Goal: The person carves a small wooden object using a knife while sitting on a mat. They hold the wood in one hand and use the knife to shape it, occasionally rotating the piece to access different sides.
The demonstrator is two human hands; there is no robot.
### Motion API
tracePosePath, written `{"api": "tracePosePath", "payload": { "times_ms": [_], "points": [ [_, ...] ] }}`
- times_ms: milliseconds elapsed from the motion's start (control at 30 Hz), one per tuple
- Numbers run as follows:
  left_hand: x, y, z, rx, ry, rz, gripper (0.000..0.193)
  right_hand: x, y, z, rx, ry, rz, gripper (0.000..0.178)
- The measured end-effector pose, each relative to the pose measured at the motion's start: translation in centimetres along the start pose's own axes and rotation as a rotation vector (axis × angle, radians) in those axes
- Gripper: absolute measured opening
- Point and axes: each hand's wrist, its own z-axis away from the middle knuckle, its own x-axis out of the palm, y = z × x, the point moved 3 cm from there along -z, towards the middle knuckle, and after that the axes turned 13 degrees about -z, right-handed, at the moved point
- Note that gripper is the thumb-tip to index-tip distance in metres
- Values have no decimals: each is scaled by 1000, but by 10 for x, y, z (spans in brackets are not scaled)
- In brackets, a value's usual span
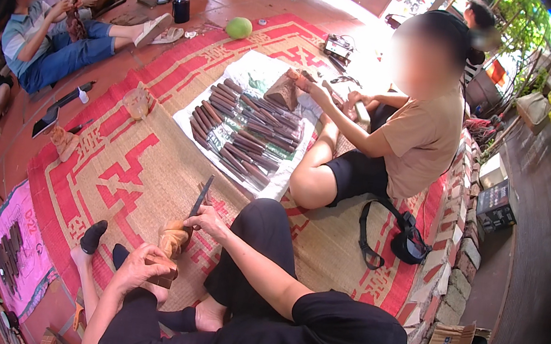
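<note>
- The left hand (pixel 140 267) is closed over the lower end of a small wooden block (pixel 170 245), pinning it against the woven mat (pixel 147 156) just ahead of the person's crossed legs; a firm, low grip looks right here, with the fingers kept under the line of the cut.
- The right hand (pixel 206 222) is wrapped shut round the handle of a dark-bladed chisel (pixel 200 198), whose shaft slants up and away while its working end meets the top of the block (the exact contact point is hidden by the fingers).
- As a judgement: short, shallow pushes away from the holding hand suit this step, since a slip toward the left thumb is the main risk.
- Farther off, rows of dark carving tools (pixel 242 133) lie on a white sheet (pixel 260 74), well apart from the block.
- Beside that sheet a second person works a wooden piece (pixel 284 92) with both hands.
- Beyond, a green round fruit (pixel 238 28) sits on the mat's far edge.
</note>
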Motion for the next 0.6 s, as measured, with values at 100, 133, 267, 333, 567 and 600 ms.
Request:
{"api": "tracePosePath", "payload": {
  "times_ms": [100, 133, 267, 333, 567, 600],
  "points": [
    [0, 3, 0, 14, -1, -17, 34, -6, 2, -3, -1, 120, -53, 13],
    [0, 6, 1, 17, -4, -27, 34, -8, 3, -4, -2, 159, -70, 13],
    [-2, 11, 4, 11, -5, -10, 33, -18, -3, -5, -23, 180, -133, 11],
    [-2, 11, 3, 6, -1, -3, 33, -9, -1, -4, -54, 104, -70, 11],
    [-1, 9, 1, 29, 3, -52, 35, 1, -9, 4, -16, 124, -38, 12],
    [-1, 9, 1, 29, 3, -58, 35, -3, -8, 3, -22, 161, -66, 12]
  ]
}}
